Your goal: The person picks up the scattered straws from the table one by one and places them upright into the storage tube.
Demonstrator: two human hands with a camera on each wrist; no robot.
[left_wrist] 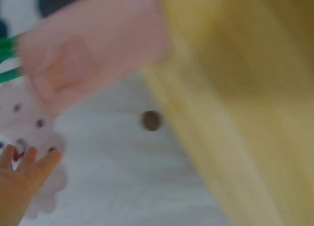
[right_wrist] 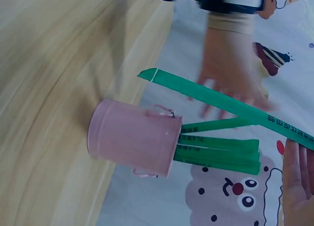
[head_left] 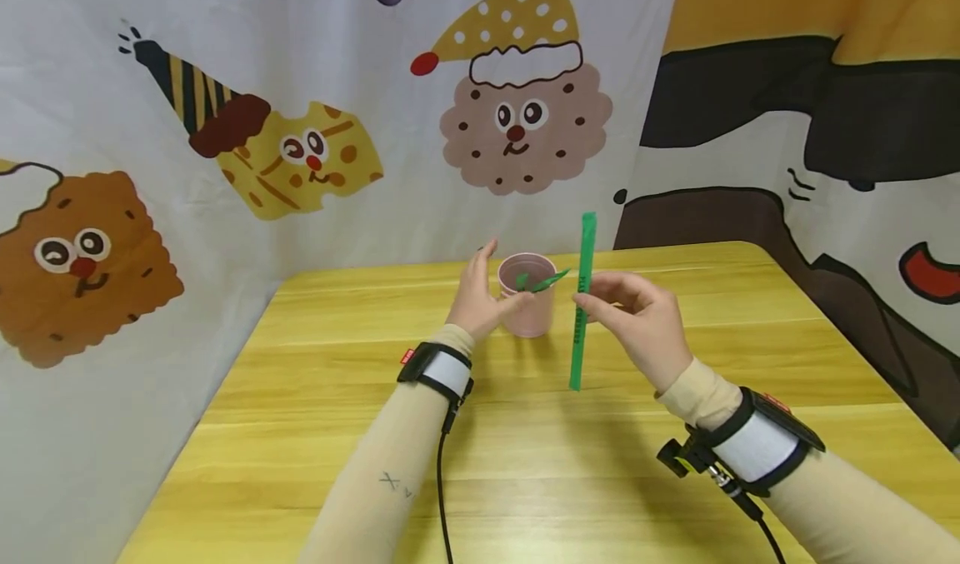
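My right hand [head_left: 637, 322] pinches a long, narrow green printed packet [head_left: 581, 314] between thumb and fingertips, holding it nearly upright beside a pink pail [head_left: 529, 321]. In the right wrist view the packet [right_wrist: 211, 96] slants past the pail, with dark lettering and a pale line near one end; its contents are hidden. Several similar green packets [right_wrist: 216, 150] stick out of the pail's mouth. Close to the pail's left side, my left hand [head_left: 483, 297] has its fingers spread and holds nothing. In the right wrist view this hand [right_wrist: 230, 69] is blurred and apart from the pail.
The pail stands on a wood-grain table [head_left: 337, 397], towards its back edge. Behind hangs a white cloth [head_left: 412, 197] printed with cartoon figures. Both wrists wear straps with cables; the right one has a small camera [head_left: 678, 457] attached.
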